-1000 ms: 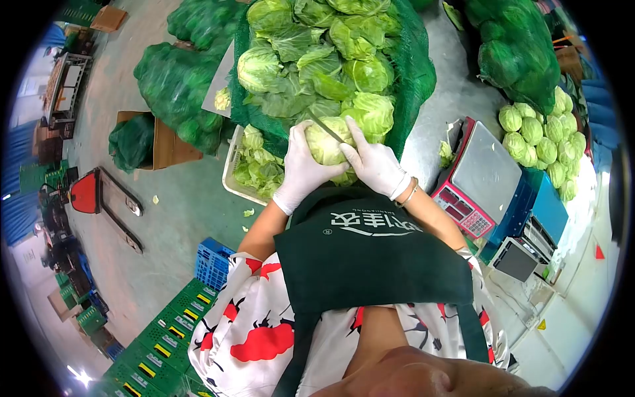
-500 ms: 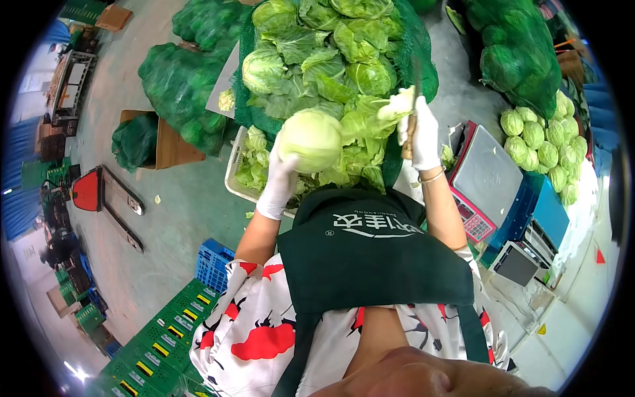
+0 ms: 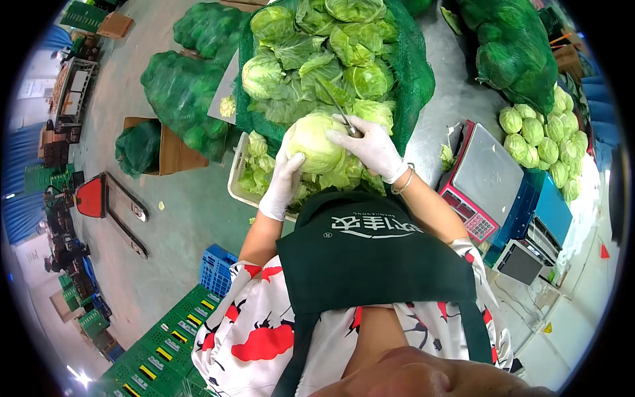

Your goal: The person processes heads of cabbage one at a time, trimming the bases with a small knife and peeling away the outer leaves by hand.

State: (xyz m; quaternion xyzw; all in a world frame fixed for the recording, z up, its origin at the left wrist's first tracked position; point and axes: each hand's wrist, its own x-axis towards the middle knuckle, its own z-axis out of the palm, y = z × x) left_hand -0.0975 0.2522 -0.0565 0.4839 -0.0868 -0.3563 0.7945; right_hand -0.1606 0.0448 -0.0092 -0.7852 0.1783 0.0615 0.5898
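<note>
My gloved left hand [image 3: 284,177] grips a pale, trimmed cabbage [image 3: 312,140] from its left side and below. Against the cabbage's right side rests my gloved right hand [image 3: 372,147], its fingers closed round a knife [image 3: 340,108]. The blade points up and away, over the heap; the handle is mostly hidden in the glove. Beyond both hands, leafy cabbages [image 3: 354,46] fill an opened green mesh bag [image 3: 415,73]. Loose trimmed leaves lie in a white crate [image 3: 235,173] below the held cabbage.
To the right stands a red-edged scale [image 3: 486,165], with a pile of trimmed cabbages [image 3: 546,142] behind it. Full green mesh bags [image 3: 188,92] and a cardboard box [image 3: 177,151] stand on the floor at left. A red pallet jack [image 3: 92,197] is farther left.
My right hand has swung left with the knife and now touches the cabbage. The leafy scrap it held beside the knife is out of the hand. My left hand keeps the cabbage.
</note>
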